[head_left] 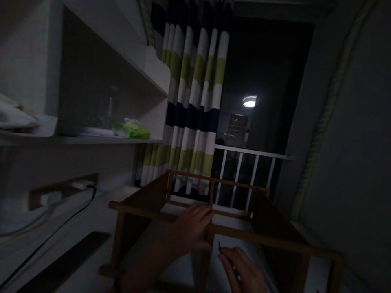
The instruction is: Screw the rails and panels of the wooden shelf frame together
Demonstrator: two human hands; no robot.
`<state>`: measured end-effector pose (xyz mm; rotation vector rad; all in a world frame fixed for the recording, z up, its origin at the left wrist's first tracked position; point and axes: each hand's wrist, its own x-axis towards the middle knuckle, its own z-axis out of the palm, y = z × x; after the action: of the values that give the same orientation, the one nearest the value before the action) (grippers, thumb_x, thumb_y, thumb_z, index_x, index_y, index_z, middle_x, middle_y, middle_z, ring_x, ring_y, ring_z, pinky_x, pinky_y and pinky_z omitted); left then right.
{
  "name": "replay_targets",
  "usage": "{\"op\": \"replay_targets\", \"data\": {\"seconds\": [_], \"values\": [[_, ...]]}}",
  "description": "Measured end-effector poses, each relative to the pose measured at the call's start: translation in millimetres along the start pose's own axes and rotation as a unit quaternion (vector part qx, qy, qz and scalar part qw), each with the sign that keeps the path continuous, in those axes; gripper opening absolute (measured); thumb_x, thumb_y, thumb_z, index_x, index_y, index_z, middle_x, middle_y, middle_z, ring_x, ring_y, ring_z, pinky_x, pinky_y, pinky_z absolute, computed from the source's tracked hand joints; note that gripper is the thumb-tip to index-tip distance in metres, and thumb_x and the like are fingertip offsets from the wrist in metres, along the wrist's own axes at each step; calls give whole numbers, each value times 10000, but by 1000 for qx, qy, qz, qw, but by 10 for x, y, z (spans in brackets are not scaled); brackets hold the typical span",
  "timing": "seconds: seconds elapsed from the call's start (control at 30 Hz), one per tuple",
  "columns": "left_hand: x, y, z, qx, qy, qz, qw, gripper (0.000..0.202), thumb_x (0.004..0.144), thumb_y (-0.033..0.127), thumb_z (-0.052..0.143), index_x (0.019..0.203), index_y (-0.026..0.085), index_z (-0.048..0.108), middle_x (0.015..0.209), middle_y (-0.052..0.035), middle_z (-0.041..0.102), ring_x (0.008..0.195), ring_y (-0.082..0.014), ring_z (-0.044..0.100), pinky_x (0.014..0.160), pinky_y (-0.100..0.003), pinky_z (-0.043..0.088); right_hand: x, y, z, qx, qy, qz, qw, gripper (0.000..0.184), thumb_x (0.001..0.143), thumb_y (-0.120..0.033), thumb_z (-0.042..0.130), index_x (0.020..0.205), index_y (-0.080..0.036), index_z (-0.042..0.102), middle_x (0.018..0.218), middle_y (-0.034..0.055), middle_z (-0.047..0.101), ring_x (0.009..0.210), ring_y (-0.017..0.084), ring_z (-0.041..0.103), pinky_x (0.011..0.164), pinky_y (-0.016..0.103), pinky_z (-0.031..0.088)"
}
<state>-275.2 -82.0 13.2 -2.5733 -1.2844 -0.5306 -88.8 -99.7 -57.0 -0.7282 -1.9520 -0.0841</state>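
My left hand (191,228) lies over the near top rail of a brown wooden frame (250,235), where the middle upright meets it. Its fingers stretch to the right and the thumb is apart, lower down by the upright. Just right of that upright, my right hand (241,266) is closed in a pinch. A small dark thin piece, perhaps a screw or hex key (219,245), sticks up from its fingertips; the dim light hides its exact kind. The frame has solid side panels, open rails at its near and far ends, and pale surfaces between.
On the left, a white shelf (122,140) holds a green packet (137,130). Below it, a socket strip (64,189) has plugs and a black cable (58,228). A dark board (65,262) lies nearby. A striped curtain (192,101) and white railing (253,152) stand behind.
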Motion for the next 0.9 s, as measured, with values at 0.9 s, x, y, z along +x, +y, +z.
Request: {"op": "replay_targets", "data": {"seconds": [0.9], "values": [[-32, -86, 260, -54, 60, -34, 996, 538, 755, 407, 564, 1227, 188, 429, 1301, -62, 470, 1085, -224, 503, 913, -398, 405, 185, -40, 272, -174, 3, -18, 985, 185, 893, -232, 382, 901, -166, 554, 735, 39, 615, 627, 124, 605, 575, 209, 490]]}}
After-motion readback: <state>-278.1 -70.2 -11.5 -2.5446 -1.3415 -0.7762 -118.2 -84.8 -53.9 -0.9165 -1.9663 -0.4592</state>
